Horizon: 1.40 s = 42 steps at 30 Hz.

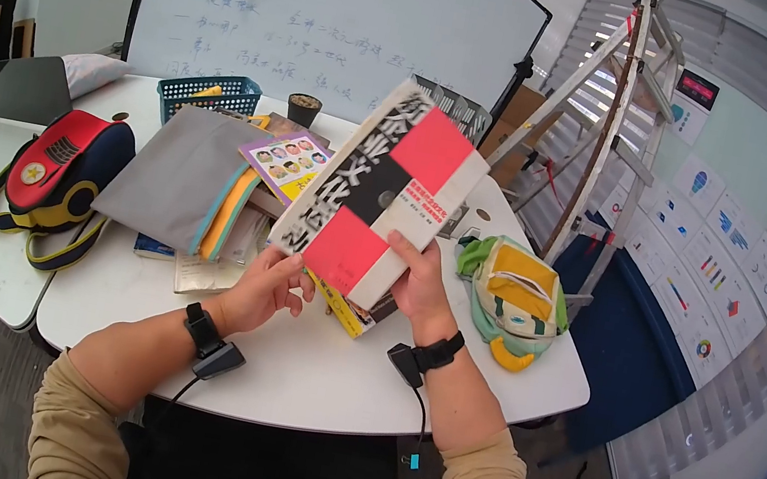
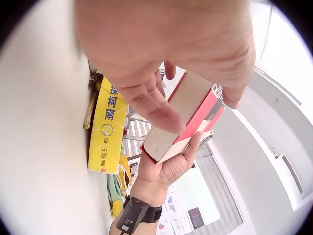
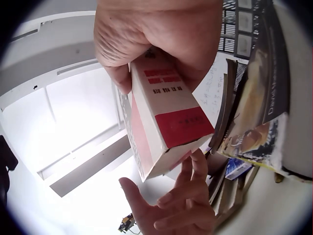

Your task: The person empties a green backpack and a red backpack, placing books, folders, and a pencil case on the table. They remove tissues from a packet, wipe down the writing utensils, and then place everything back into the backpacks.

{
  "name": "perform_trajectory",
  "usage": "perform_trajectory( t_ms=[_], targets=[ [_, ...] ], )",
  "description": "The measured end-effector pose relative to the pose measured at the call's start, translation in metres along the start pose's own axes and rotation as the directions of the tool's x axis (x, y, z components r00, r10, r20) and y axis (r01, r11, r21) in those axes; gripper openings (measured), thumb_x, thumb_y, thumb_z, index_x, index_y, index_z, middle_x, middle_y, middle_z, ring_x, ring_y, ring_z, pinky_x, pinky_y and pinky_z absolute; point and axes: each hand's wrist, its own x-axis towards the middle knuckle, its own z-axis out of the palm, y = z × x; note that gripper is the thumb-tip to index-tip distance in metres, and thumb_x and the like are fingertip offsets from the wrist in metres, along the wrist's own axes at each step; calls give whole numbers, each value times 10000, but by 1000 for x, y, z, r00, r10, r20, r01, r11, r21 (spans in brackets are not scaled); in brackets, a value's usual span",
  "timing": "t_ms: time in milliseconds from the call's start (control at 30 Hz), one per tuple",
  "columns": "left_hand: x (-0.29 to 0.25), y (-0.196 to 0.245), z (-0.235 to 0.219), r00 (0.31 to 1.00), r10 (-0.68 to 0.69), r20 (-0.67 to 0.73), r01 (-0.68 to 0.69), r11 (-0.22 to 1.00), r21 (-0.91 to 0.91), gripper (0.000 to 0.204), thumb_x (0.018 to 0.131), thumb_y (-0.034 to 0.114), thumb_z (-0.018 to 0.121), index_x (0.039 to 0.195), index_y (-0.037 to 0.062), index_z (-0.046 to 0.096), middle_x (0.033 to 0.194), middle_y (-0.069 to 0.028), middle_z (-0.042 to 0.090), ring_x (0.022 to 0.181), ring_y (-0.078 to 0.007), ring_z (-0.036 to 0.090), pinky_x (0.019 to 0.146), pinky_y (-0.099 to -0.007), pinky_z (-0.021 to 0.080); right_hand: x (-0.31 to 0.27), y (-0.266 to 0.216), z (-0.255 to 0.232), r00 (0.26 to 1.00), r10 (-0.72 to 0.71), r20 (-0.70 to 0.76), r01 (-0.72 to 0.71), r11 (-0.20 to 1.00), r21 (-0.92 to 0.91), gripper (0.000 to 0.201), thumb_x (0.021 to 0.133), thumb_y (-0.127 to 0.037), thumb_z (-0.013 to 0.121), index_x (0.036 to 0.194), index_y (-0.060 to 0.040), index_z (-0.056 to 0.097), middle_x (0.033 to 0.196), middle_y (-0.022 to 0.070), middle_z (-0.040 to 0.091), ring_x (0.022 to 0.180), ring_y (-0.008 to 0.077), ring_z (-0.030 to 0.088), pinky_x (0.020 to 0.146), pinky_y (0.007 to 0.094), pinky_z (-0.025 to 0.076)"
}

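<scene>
A thick hardback book [image 1: 382, 189] with a white, red and black cover is held up tilted over the table. My right hand [image 1: 421, 287] grips its lower right edge, thumb on the front cover and fingers behind, as the right wrist view [image 3: 161, 29] also shows. My left hand [image 1: 265, 293] is at the book's lower left corner. Its thumb and fingers are spread apart around that corner, not closed on it, in the right wrist view. Below the held book lies a yellow-spined comic book [image 2: 105, 127], standing out at the table's middle.
A grey pouch [image 1: 176, 174] lies over books to the left, beside a purple-and-yellow book [image 1: 290, 163]. A red and navy backpack [image 1: 66, 166] is farther left; a green and cream bag [image 1: 516, 297] sits right. Behind are a blue basket [image 1: 236, 103] and a potted plant [image 1: 304, 109].
</scene>
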Motion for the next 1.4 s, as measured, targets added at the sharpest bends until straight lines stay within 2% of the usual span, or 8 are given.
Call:
perform_trajectory(
  t_ms=[167, 533, 733, 767, 1000, 1100, 1233, 1400],
  targets=[
    [2, 7, 3, 983, 48, -176, -38, 997, 63, 479, 1091, 232, 802, 1475, 111, 542, 1106, -29, 707, 776, -124, 685, 616, -292, 558, 3, 0, 19, 995, -101, -1, 99, 978, -181, 534, 1022, -100, 865, 1464, -3, 581, 1389, 106, 720, 1274, 204, 713, 1089, 381, 591],
    [-8, 13, 23, 971, 179, -159, -111, 924, 366, 504, 1078, 186, 815, 1469, 27, 539, 1076, -92, 740, 724, -144, 721, 574, -298, 572, 0, -10, 45, 942, -311, -122, 262, 915, -308, 546, 983, -35, 877, 1436, -26, 573, 1336, 91, 740, 1180, 172, 745, 1036, 350, 615],
    [0, 3, 10, 945, 196, -261, -150, 971, 186, 452, 1125, 238, 753, 1464, 35, 534, 1104, -98, 752, 782, -168, 742, 624, -317, 599, 9, -17, 14, 999, -45, 29, 53, 897, -439, 593, 1065, -159, 823, 1559, -7, 533, 1456, 105, 706, 1305, 182, 700, 1098, 362, 583],
    [2, 3, 5, 947, 198, -252, -162, 975, 154, 440, 1130, 242, 746, 1457, 37, 536, 1104, -98, 754, 787, -168, 743, 632, -317, 601, 6, -22, 10, 991, 128, 38, -102, 909, -405, 614, 1113, -245, 772, 1609, 8, 513, 1527, 111, 678, 1350, 179, 676, 1139, 359, 552],
    [9, -6, 6, 953, 236, -188, -207, 965, 161, 369, 1158, 245, 699, 1423, 50, 532, 1275, -96, 720, 1049, -163, 736, 756, -327, 670, 43, -57, -46, 978, 150, 141, -45, 825, -563, 493, 1117, -219, 744, 1527, 24, 621, 1428, 108, 755, 1291, 169, 712, 1156, 337, 534],
    [9, -11, 9, 933, 208, -292, -183, 977, 111, 309, 1171, 217, 665, 1412, 76, 534, 1343, -67, 691, 1156, -135, 698, 817, -344, 660, 76, -98, -80, 996, -70, -55, 33, 863, -505, 443, 1107, -212, 757, 1448, 48, 645, 1358, 128, 776, 1189, 173, 744, 1075, 344, 573],
    [12, -22, -6, 942, 131, -308, -84, 983, 163, 295, 1140, 128, 655, 1405, 74, 536, 1298, -61, 662, 1114, -151, 692, 856, -363, 669, 130, -95, -153, 777, -572, -262, 258, 670, -697, 468, 1043, -104, 807, 1433, 52, 602, 1341, 187, 768, 1160, 245, 779, 986, 342, 598],
    [14, -41, -13, 942, 122, -314, -67, 981, 181, 331, 1084, 17, 640, 1394, 50, 528, 1260, -68, 633, 1099, -172, 685, 896, -369, 670, 157, -90, -183, 668, -672, -319, -73, 367, -927, 531, 963, -158, 861, 1374, 68, 612, 1323, 288, 765, 1193, 394, 775, 1029, 467, 597]
  ],
)
